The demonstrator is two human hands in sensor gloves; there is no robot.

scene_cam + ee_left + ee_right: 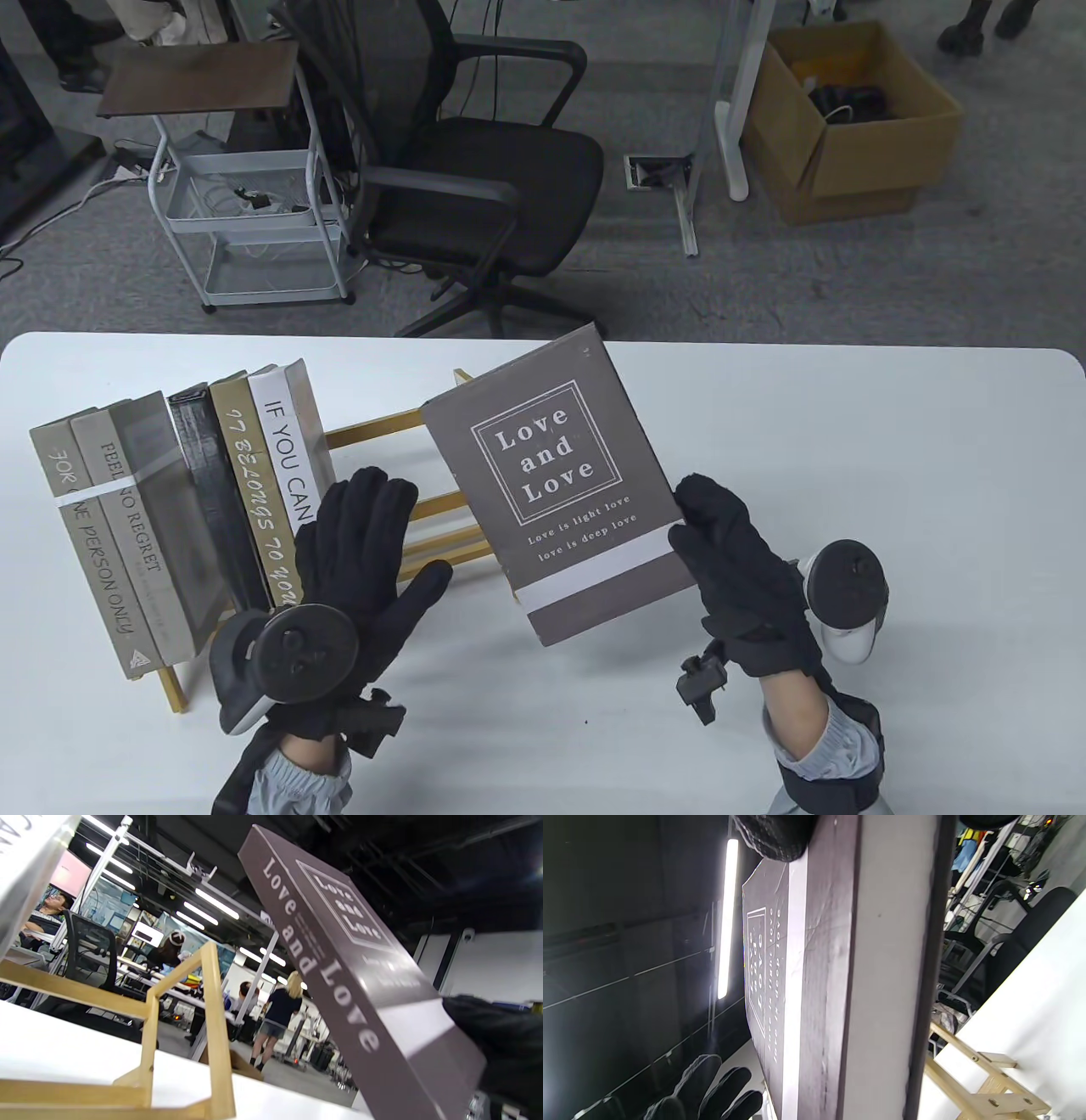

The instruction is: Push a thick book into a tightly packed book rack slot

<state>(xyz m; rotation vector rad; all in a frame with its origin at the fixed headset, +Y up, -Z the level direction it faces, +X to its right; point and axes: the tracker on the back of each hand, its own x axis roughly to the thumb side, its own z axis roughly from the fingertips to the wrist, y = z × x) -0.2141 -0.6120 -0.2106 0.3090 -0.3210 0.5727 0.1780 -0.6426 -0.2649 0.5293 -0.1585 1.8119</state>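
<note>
A thick grey-brown book titled "Love and Love" is held tilted above the table, over the right end of the wooden rack. My right hand grips its right edge, thumb on the cover. The book also shows in the left wrist view and the right wrist view. My left hand is open with fingers spread, next to the white "IF YOU CAN" book; I cannot tell whether it touches it. Several books lean together in the rack's left half.
The rack's right half holds no books. The white table stretches to the right. An office chair, a wire cart and a cardboard box stand on the floor beyond the far edge.
</note>
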